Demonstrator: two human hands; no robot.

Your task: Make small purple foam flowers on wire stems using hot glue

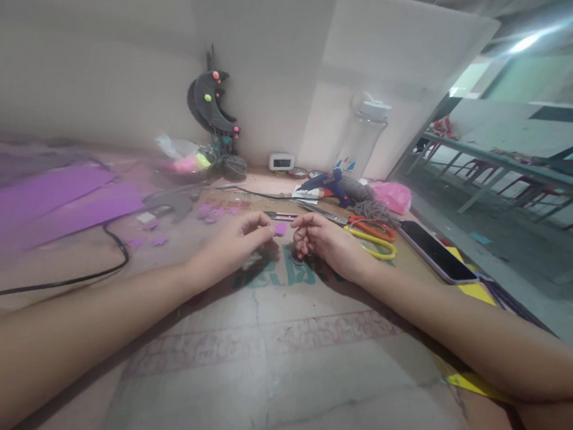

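My left hand (pixel 244 239) pinches a small purple foam-like piece (pixel 280 229) between thumb and fingertips, just above the table. Close by on the right, my right hand (pixel 328 244) is loosely curled, its fingers somewhat apart, and I see nothing held in it. Its fingertips point toward the purple piece without clearly touching it. Behind the hands lie scissors with orange handles (pixel 373 227) and a pair with yellow handles (pixel 379 245). Several small purple cut pieces (pixel 211 214) are scattered to the left of my left hand.
Purple sheets (pixel 57 201) and a black cable (pixel 60 283) lie left. At the back are a dark crescent-shaped ornament (pixel 208 104), a small digital clock (pixel 282 162), a blue glue gun (pixel 332 184), grey yarn (pixel 363 198) and a clear bottle (pixel 363 141). A phone (pixel 436 251) lies right.
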